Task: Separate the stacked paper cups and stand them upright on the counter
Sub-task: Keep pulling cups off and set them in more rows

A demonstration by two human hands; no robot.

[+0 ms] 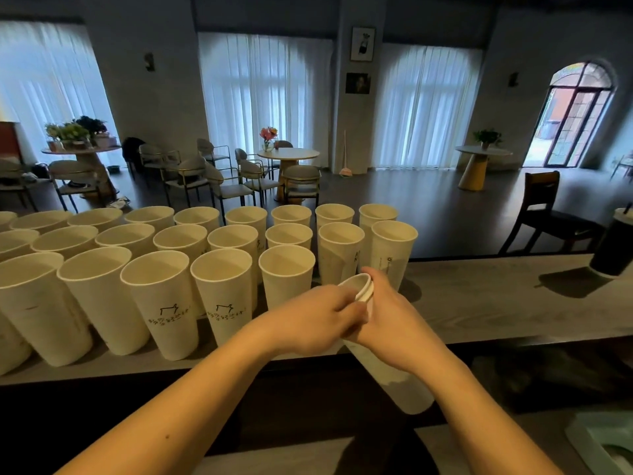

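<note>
A short stack of white paper cups (394,378) is held tilted over the counter's near edge, rims pointing away from me. My right hand (400,323) wraps around the stack's upper body. My left hand (318,318) pinches the rim (361,286) of the top cup from the left. Several separated paper cups (219,289) stand upright in three rows on the grey counter (496,303), filling its left and middle part. Some carry a black printed logo.
A dark cup with a lid and straw (613,245) stands on the counter at the far right. A pale green object (603,443) lies at the lower right. Beyond the counter are chairs, round tables and a wooden chair (544,210).
</note>
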